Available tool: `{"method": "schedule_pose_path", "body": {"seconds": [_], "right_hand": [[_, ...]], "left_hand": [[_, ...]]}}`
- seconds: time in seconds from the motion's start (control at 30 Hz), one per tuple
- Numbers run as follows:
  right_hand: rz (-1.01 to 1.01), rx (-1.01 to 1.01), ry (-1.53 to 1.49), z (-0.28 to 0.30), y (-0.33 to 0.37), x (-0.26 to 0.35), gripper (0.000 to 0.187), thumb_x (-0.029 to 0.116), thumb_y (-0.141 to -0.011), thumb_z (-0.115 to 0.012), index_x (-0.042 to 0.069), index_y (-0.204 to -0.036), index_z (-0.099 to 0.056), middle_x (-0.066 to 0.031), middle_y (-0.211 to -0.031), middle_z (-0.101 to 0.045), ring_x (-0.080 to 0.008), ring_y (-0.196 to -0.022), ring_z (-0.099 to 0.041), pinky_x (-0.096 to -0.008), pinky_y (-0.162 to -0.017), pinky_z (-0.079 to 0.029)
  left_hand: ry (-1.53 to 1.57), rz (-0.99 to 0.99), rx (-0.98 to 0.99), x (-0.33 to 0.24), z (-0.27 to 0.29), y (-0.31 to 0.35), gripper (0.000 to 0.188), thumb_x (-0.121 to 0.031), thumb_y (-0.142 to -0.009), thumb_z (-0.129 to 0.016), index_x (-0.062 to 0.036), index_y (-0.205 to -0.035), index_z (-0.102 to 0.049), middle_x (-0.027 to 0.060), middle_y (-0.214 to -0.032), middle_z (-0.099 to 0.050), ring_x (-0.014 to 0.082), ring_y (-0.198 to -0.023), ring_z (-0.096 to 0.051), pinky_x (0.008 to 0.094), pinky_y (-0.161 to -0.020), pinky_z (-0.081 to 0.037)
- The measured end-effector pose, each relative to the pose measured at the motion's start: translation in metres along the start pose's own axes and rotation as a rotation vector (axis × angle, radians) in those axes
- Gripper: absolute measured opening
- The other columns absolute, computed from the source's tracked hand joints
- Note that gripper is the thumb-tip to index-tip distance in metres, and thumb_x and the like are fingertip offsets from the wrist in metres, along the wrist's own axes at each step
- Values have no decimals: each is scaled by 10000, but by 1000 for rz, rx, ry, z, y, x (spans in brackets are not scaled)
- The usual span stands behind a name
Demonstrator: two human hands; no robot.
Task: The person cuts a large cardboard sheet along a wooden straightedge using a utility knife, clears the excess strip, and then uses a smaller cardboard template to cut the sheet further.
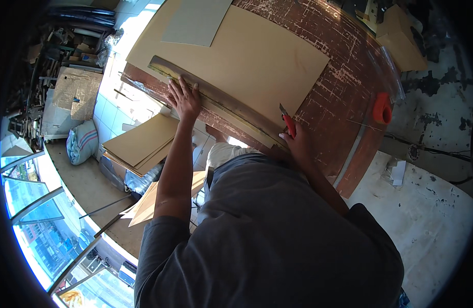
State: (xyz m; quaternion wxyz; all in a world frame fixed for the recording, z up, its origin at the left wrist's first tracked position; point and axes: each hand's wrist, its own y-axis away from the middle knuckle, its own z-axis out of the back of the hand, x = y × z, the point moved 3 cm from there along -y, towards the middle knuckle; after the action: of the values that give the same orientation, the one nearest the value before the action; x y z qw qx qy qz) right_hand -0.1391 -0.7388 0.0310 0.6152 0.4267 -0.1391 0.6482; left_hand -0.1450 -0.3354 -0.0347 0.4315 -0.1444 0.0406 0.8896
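Observation:
A long metal straightedge lies slantwise along the near edge of a large tan board on the worktable. My left hand presses flat on the straightedge's left part, fingers stretched and spread. To the right, my right hand is closed around a red utility knife, whose blade points up and away from me. That hand rests near the straightedge's right end, by the board's right corner. A smaller grey sheet lies on top of the tan board at its far side.
The worktable has a scuffed red-brown top. An orange-red ring-shaped object and a thin metal strip lie on its right side. A cardboard box stands at the far right. Stacked tan sheets sit low at my left, with a striped sack beyond.

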Motion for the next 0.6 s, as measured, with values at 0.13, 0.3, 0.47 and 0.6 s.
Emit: {"method": "schedule_pose_path", "body": {"seconds": [0.13,0.3,0.47,0.6], "right_hand": [[11,8,-17,2,-1,-1,459,182,-792,-820,36,-1171,-604,-128,-861,-679,-302,-803,-679,-410,-742,-510],[-1,13,8,1,0,-1,455,184,-799,-817,44,-1179,-609,-126,-866,-680,-296,-810,-678,-410,-750,-511],[12,-4,40,-2,0,-6,444,211,-801,-821,50,-1156,-610,-139,-899,-679,-339,-850,-672,-441,-764,-508],[29,-43,66,-6,2,-13,442,228,-805,-819,36,-1141,-606,-158,-924,-675,-359,-887,-664,-454,-782,-502]], "left_hand": [[1,10,11,-2,1,-1,760,-579,-1024,-313,-114,-1610,-176,246,-1662,-69,398,-1547,-37,609,-1208,-9],[-4,2,-1,0,1,-1,759,-578,-1024,-318,-109,-1607,-189,252,-1660,-75,401,-1547,-39,612,-1207,-13],[0,-6,-15,0,-1,0,759,-580,-1024,-315,-109,-1606,-193,252,-1660,-74,401,-1546,-41,614,-1206,-11],[-21,-21,-24,0,-1,0,759,-580,-1025,-313,-110,-1607,-187,250,-1660,-75,403,-1545,-46,613,-1206,-8]]}}
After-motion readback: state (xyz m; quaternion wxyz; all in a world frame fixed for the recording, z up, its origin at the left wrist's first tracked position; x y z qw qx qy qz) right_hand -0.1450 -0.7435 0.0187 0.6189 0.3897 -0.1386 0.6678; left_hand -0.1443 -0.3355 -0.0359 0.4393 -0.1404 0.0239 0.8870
